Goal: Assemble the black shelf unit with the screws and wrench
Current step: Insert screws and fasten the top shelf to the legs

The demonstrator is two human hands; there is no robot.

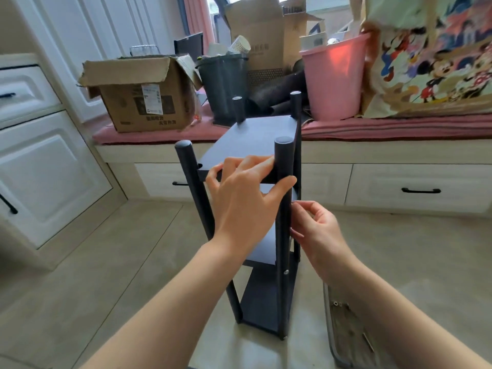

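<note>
The black shelf unit (255,134) stands upright on the tiled floor, with several round posts and three boards. My left hand (245,193) grips the front edge of the top board beside the near right post (283,209). Just to the right of that post, below the top board, the fingertips of my right hand (316,225) are pinched together against it. Whatever they hold is too small to see. A silver screw head (286,271) shows lower on the same post. No wrench is in sight.
A tray (346,328) with small metal parts lies on the floor at my lower right. Behind the shelf runs a cushioned bench with drawers, carrying a cardboard box (138,102), a dark bin (223,89), a pink bucket (332,81) and a cartoon-print bag (431,54).
</note>
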